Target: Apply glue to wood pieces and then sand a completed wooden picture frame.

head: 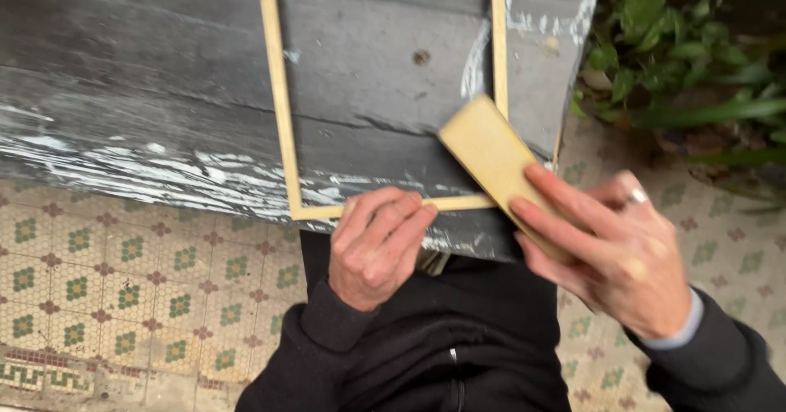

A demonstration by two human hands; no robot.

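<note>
A thin wooden frame point(282, 117) lies on the dark surface point(147, 85). Its near rail is pressed down by the left hand point(375, 247), fingers curled. At the frame's near right corner, a tan block point(490, 154), long axis slanting away-left, is gripped by the right hand point(618, 256), apparently touching the rail.

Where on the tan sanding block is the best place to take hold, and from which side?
Across the near, lower end of the tan block, from the right, as the right hand does: that end overhangs the frame corner, leaving its flat faces open.
</note>
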